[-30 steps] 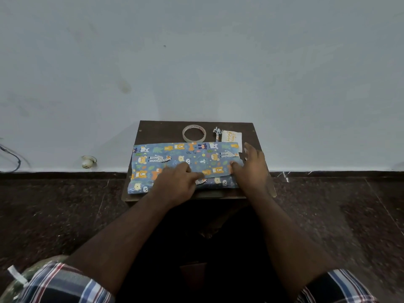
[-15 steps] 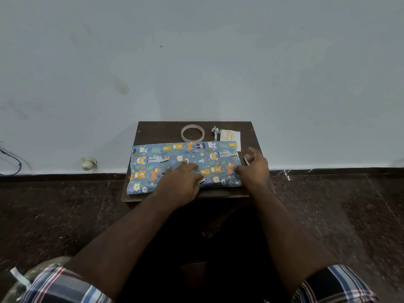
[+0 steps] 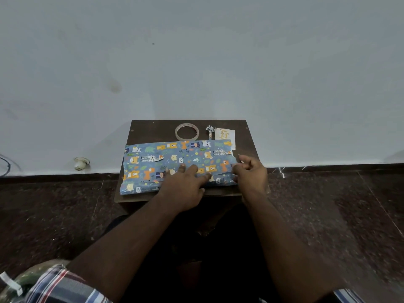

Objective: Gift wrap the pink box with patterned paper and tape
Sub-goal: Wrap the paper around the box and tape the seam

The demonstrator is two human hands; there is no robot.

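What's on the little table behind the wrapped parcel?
Behind the patterned paper on the table lie a tape roll, a small ribbon bow and a greeting card. The paper's far edge covers part of the card's near edge.

A parcel wrapped in blue animal-print paper (image 3: 175, 162) lies on the small dark tabletop (image 3: 148, 132). The left hand (image 3: 185, 189) presses flat on the paper's near half; the right hand (image 3: 251, 173) pinches the paper's right end. Behind the paper lie a tape roll (image 3: 187, 132) and a greeting card (image 3: 226, 136).
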